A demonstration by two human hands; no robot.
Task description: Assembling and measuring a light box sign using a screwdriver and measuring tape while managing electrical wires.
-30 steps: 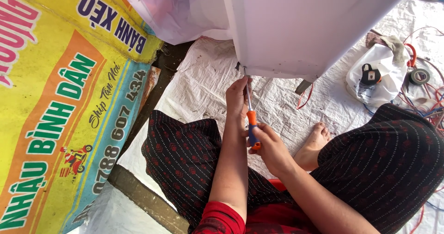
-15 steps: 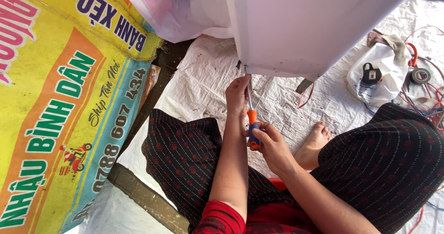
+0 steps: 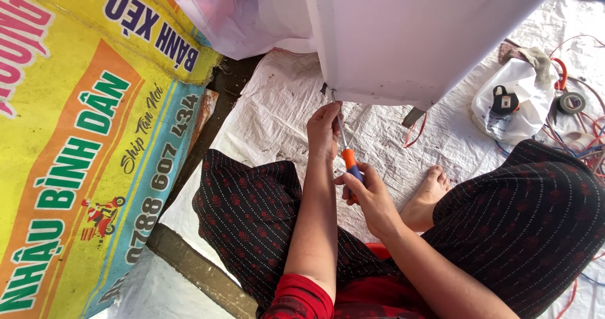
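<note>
A screwdriver (image 3: 348,154) with an orange and blue handle points up at the lower left corner of a large white appliance body (image 3: 416,35). My right hand (image 3: 368,193) grips the handle. My left hand (image 3: 324,130) is closed around the metal shaft just below the tip, close to the appliance's bottom edge. I sit cross-legged on the ground in dark patterned trousers, with one bare foot (image 3: 432,190) showing to the right of my hands.
A white woven sheet (image 3: 277,117) covers the ground. A yellow printed banner (image 3: 82,136) lies at the left. At the right are a white plastic bag (image 3: 513,102), a roll of black tape (image 3: 570,102) and tangled red and blue wires (image 3: 583,142).
Both hands stay on the screwdriver at the appliance's corner; my right hand has shifted slightly on the handle. The view has barely moved.
</note>
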